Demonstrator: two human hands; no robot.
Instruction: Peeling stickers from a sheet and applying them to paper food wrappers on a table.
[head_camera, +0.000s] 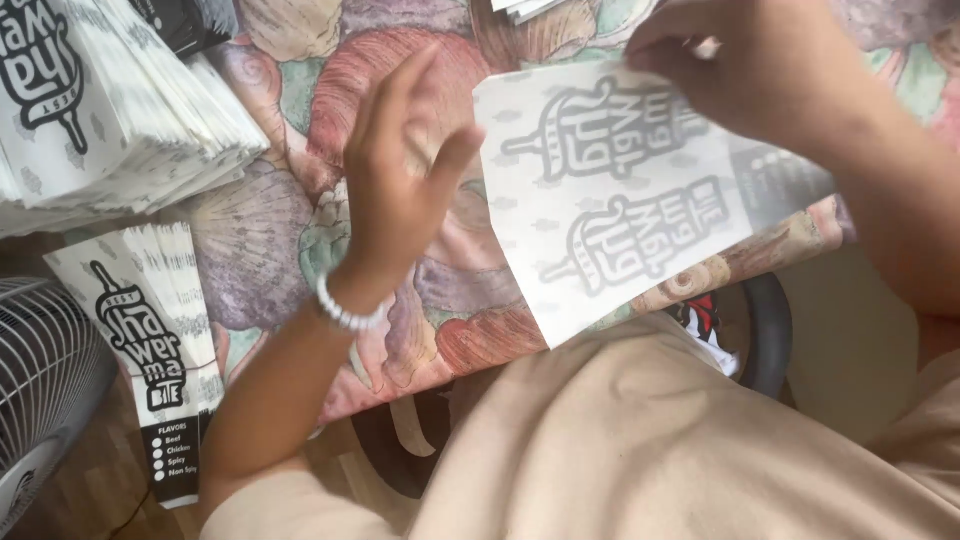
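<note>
Sheet (610, 200), white with grey print, lies flat on the patterned tabletop (270, 230). My right hand (760, 70) pinches its far edge with clenched fingers. My left hand (400, 190) hovers beside it, fingers released. Printed stack (110, 110) at left.

Thin matt paper sheet (610, 200), smooth printed tablecloth (290, 190), beaded bracelet (347, 312), wire fan grille (40, 370)

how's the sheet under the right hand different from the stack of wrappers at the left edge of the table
The flat sheet is a single piece; the stack is many pieces piled up. The sheet's print shows faint and grey, the stack's top print bold black. The right hand pinches the sheet's top edge; no hand touches the stack. The left hand hovers beside the sheet. Both are white printed paper.
</note>
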